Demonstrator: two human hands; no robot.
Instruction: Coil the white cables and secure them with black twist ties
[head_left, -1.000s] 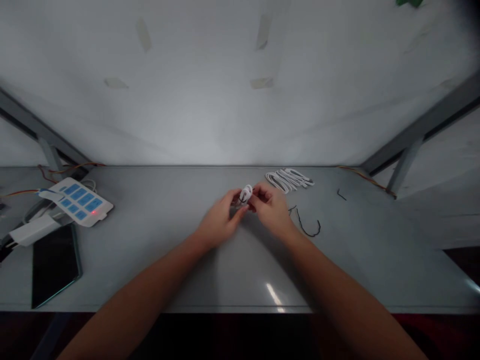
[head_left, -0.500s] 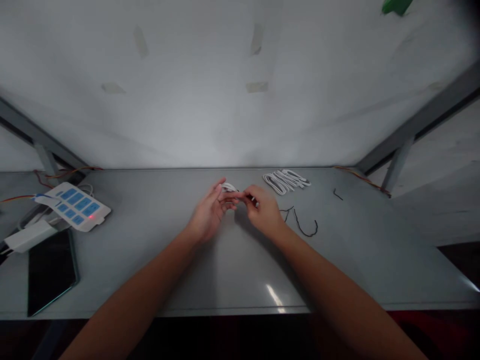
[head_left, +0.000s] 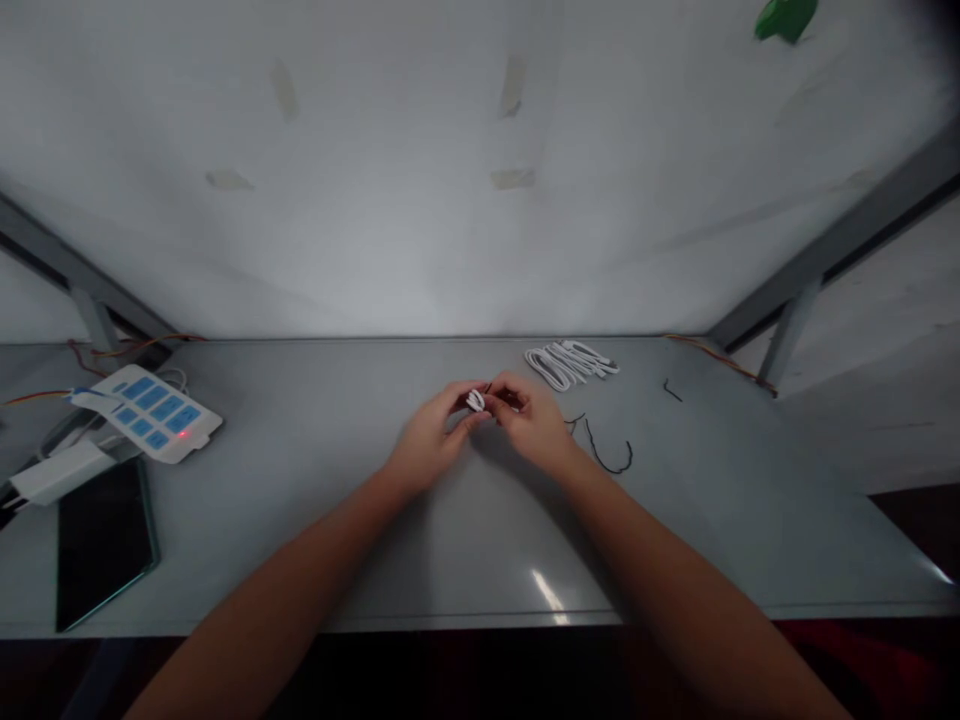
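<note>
A small coiled white cable (head_left: 476, 401) is held above the middle of the grey table between both hands. My left hand (head_left: 433, 435) has its fingers and thumb closed round the coil from the left. My right hand (head_left: 531, 420) pinches at the coil's right side, and a short dark bit, perhaps a tie, shows by its fingertips. Behind my right hand lie bundled white cables (head_left: 571, 364). Thin black ties (head_left: 609, 462) rest to its right, and a short black piece (head_left: 673, 390) lies farther right.
On the left are a white power strip (head_left: 156, 410) with blue sockets, a white adapter (head_left: 61, 472) and a dark tablet (head_left: 106, 545). A pale wall (head_left: 390, 230) stands behind the table (head_left: 712, 520). Reddish wires run along both back corners.
My left hand has turned and its fingers, spread before, have closed round the white coil. The coil now shows end-on between both hands. My right hand has hardly moved.
</note>
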